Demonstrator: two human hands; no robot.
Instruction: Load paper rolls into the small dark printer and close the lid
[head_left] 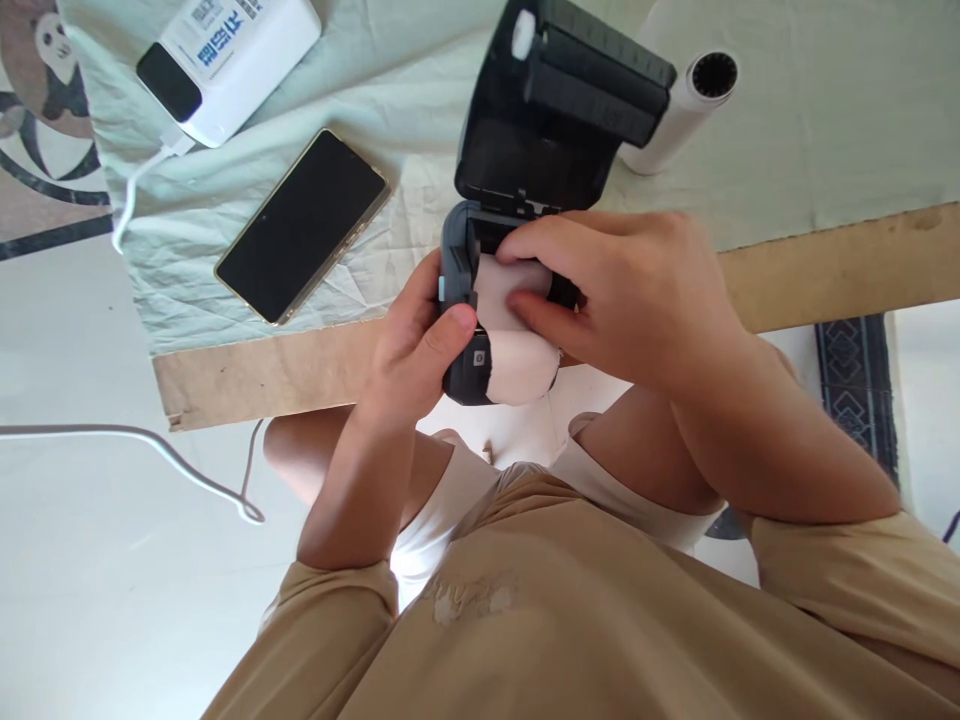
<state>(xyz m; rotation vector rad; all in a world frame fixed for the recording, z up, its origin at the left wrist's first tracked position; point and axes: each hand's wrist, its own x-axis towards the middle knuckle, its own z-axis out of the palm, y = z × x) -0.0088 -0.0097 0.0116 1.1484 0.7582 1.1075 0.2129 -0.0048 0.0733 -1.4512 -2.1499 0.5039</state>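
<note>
Both hands, printer [480, 290] overhanging table edge [300, 370]

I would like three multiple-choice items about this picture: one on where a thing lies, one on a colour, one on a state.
1. Where does the phone lie?
A. on the cloth, left of the printer
B. on the floor
C. inside the printer

2. What colour is the power bank?
A. red
B. white
C. green

3. How is the lid of the printer?
A. shut
B. taken off
C. open, tilted back

Answers:
1 A, its dark screen rests on the pale cloth.
2 B, its casing is white with blue print.
3 C, the lid stands up while the right hand presses the paper roll in and the left hand grips the body.
</note>
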